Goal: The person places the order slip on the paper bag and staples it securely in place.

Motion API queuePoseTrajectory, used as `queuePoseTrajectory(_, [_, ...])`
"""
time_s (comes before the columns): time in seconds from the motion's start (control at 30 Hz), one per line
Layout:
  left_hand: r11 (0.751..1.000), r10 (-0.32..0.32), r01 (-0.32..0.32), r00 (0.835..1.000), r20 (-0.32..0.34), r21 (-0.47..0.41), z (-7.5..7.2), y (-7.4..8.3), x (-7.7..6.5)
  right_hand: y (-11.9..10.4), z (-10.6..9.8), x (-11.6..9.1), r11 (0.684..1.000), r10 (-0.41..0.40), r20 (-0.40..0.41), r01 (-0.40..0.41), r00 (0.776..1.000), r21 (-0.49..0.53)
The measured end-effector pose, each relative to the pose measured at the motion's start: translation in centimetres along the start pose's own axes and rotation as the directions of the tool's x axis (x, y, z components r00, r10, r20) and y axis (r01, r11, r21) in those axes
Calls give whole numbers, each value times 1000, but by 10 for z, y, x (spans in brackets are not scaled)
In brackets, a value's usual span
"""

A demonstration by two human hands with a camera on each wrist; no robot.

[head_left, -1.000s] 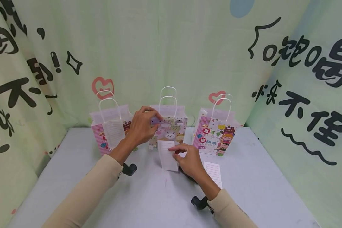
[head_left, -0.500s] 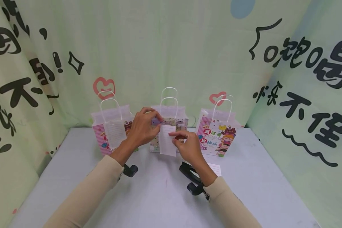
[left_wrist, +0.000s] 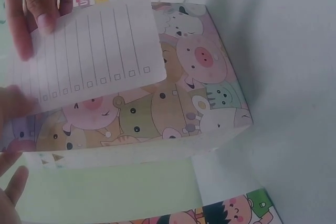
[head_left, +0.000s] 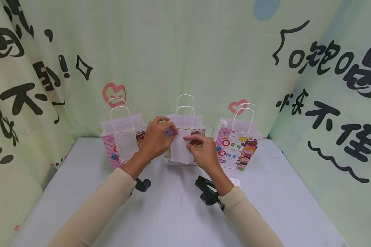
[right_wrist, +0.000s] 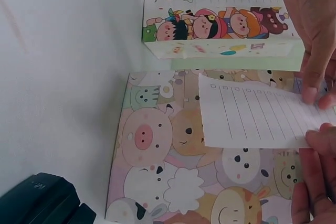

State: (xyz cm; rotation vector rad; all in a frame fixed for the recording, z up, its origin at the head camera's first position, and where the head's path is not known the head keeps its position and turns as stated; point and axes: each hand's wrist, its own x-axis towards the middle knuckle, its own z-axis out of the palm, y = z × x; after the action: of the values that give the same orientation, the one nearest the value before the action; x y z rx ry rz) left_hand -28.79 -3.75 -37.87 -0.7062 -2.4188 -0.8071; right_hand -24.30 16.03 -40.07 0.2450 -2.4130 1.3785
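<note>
A white lined checklist sheet (head_left: 180,151) lies upright against the front of the middle gift bag (head_left: 198,131), which is printed with cartoon animals (left_wrist: 202,56). My left hand (head_left: 157,138) pinches the sheet's upper left corner near the bag's top. The upper right edge is between the thumb and forefinger of my right hand (head_left: 204,151). In the right wrist view the sheet's lower end (right_wrist: 236,114) stands slightly off the bag. What lies behind the pinched corners is hidden.
A pink gift bag (head_left: 110,151) with a lined sheet (head_left: 125,145) on its front stands left; another gift bag (head_left: 236,151) stands right. Under my right wrist lie a black object (head_left: 202,183), kind unclear, and a part-hidden lined sheet (head_left: 236,182) on the white table (head_left: 160,212).
My right hand has raised the checklist sheet from in front of the middle bag's base up against its front. The left hand, near the bag's top throughout, now meets the sheet's corner.
</note>
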Motion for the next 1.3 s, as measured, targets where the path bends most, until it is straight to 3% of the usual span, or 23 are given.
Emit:
queuePoseTrajectory(0.47, [999, 30, -29, 999, -31, 25, 2, -1, 1, 3, -6, -3, 999, 18, -21, -17, 1000, 29])
queuePoseTrajectory(0.7, [1000, 26, -26, 999, -37, 4, 3, 0, 1, 14, -22, -17, 998, 30, -27, -32, 999, -45])
queuePoseTrajectory(1.3, [1000, 15, -15, 1000, -21, 8, 3, 0, 1, 50, -48, -66, 955, 157, 124, -119, 980, -272])
